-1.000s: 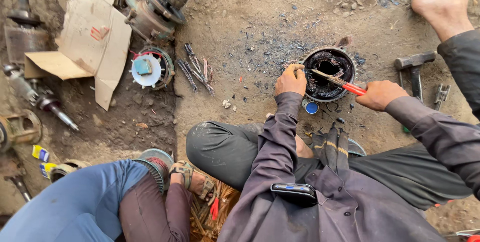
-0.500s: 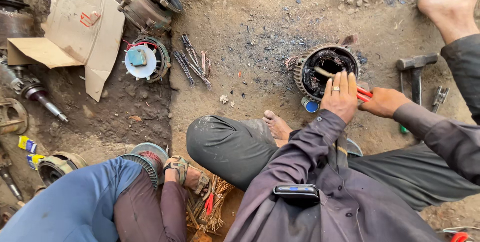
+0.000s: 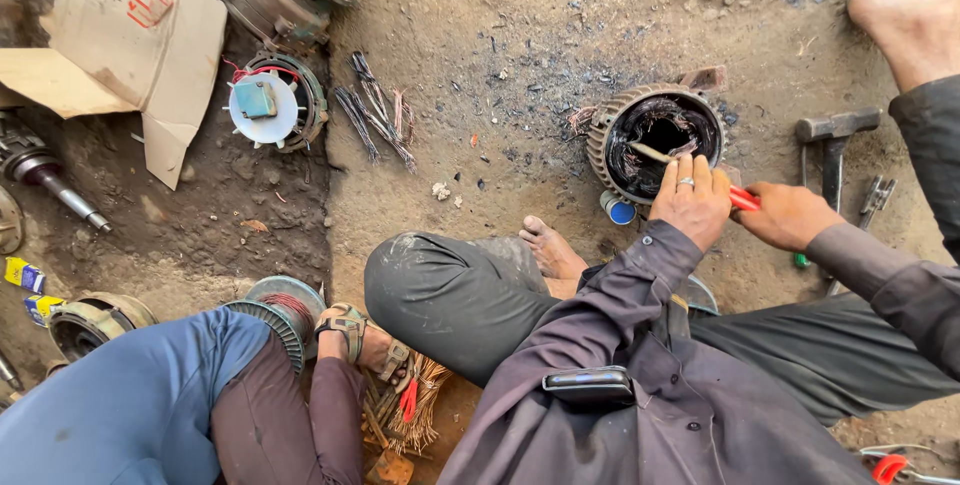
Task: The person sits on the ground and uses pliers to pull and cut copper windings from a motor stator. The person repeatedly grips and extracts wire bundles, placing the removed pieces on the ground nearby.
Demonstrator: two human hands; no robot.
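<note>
Seated on bare dirt, knees drawn in, bare foot (image 3: 548, 248) tucked just below and left of the hands. Left hand (image 3: 690, 200), ring on one finger, lies fingers together and bent over the near rim of the stator (image 3: 655, 140), pressing on it, not wrapped around anything. Right hand (image 3: 785, 215) sits just right of the left, closed around the red handle of a tool (image 3: 745, 199); the tool's metal end passes under the left fingers and pokes into the stator's dark, burnt windings. Blue cap (image 3: 620, 211) lies left of the left wrist, touching the stator's base. Hammer (image 3: 832, 140) rests just beyond the right hand. Further left of the hands, a wire bundle (image 3: 375, 115), then a rotor end with white fan (image 3: 265, 103) and cardboard (image 3: 120, 45).
</note>
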